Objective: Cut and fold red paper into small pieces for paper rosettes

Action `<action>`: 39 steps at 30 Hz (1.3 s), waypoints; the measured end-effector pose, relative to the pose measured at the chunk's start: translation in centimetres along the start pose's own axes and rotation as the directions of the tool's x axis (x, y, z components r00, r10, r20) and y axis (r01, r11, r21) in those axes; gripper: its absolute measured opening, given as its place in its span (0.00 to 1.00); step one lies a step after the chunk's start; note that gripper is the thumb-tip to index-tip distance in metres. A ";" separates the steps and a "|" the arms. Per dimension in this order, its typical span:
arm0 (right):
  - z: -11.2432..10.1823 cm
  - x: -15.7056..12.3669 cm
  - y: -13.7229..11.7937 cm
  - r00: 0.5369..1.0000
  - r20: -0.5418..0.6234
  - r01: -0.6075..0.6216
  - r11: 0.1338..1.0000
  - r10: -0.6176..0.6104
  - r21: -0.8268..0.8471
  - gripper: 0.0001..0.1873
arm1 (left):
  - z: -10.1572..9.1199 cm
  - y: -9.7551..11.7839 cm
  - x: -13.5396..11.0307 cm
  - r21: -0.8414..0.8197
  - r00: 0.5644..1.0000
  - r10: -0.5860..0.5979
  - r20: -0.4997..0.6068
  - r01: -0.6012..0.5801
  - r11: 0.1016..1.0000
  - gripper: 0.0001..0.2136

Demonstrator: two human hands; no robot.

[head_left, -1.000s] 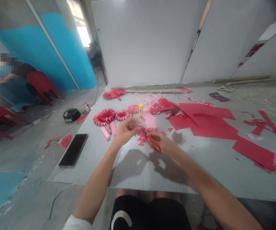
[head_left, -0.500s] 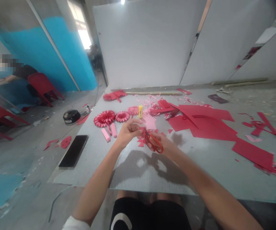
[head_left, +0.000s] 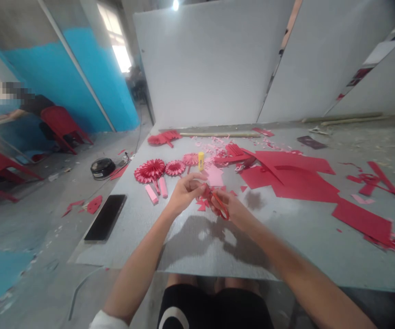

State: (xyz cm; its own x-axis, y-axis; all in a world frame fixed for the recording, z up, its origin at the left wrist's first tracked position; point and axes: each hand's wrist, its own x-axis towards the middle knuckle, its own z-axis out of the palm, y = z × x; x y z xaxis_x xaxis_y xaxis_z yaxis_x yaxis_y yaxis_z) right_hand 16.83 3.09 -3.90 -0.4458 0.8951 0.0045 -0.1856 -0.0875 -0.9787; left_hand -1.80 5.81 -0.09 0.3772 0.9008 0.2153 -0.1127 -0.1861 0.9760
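Over the middle of the table, my left hand (head_left: pixel 187 193) pinches a small piece of red paper (head_left: pixel 208 191) between thumb and fingers. My right hand (head_left: pixel 229 205) is closed around the orange handles of a pair of scissors (head_left: pixel 222 209), whose blades meet the paper near my left fingertips. Small red paper clippings (head_left: pixel 202 205) lie on the table just under the hands. Beyond them stand a yellow glue stick (head_left: pixel 201 161) and a pale pink sheet (head_left: pixel 214 175). Pleated red and pink paper rosettes (head_left: pixel 150 171) lie to the left, beside two folded pink strips (head_left: pixel 163 187).
A black phone (head_left: pixel 105 218) lies at the table's left edge. Red paper sheets (head_left: pixel 296 176) and scraps cover the right side. A bamboo stick (head_left: pixel 218 135) runs along the back, before a white panel (head_left: pixel 211 64). Another person sits far left near red chairs (head_left: pixel 63 121).
The scissors have turned in my right hand, so their handles now look narrower, almost edge-on. My left hand keeps its pinch on the red paper, nearly in place.
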 end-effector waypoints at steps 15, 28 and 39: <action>0.4 0.0 0.0 0.999 -0.021 0.047 0.999 -0.048 -0.024 0.21 | 0.1 -0.1 -0.1 0.012 1.000 -0.010 0.029 0.009 1.000 0.19; 0.4 0.0 0.1 0.997 0.017 0.077 0.997 -0.077 0.019 0.20 | 0.2 -0.4 -0.1 0.040 1.000 0.001 0.006 -0.001 0.999 0.18; 0.7 -0.2 -0.5 0.998 -0.016 0.063 0.998 -0.063 -0.025 0.20 | 0.5 -0.2 -0.1 0.034 0.999 -0.006 -0.044 0.008 0.999 0.17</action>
State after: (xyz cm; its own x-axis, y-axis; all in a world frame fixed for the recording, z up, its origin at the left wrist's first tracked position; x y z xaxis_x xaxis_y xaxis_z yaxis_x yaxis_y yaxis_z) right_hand 16.36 2.63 -3.24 -0.4188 0.9059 0.0628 -0.1908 -0.0202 -0.9814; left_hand -1.33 5.51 -0.25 0.3370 0.9183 0.2076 -0.0783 -0.1924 0.9782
